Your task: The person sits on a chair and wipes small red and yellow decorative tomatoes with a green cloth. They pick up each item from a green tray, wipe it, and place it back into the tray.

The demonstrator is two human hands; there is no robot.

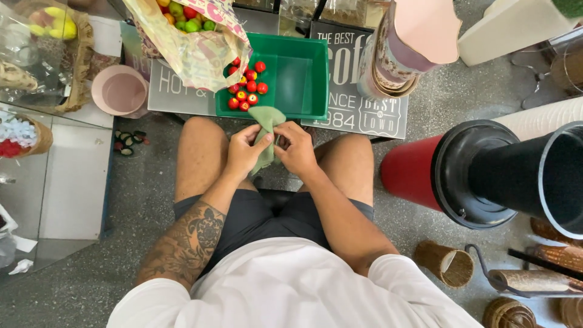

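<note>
So, left to right: over on the far left there's a woven wicker basket [82, 58] with some yellow stuff in it, sitting on a glass-topped shelf [67, 176], and just right of it a round pale pink plastic bowl [123, 91]. Next comes a crinkly patterned plastic bag [194, 51] with little green, red and yellow fake fruits showing at its top, tipped toward a green rectangular plastic bin [300, 76]. A bunch of small red and yellow round beads or berries [246, 85] sits in the bin's left near corner, right under the bag's mouth.

The person sits with bare knees apart, both hands together just on the near side of the bin. The left hand [244, 152] is closed, thumb and fingers pinching a soft sage-green piece of cloth [265, 124]. The right hand [296, 149] is closed on the same cloth from the other side. The cloth sticks up between the two hands, its top edge touching or overlapping the bin's near rim, and a strip hangs down between the palms.

Further right there's a big red cylinder with a black funnel-shaped top [461, 176], and near that a small woven wicker cup [446, 264] lying on the speckled floor.
</note>
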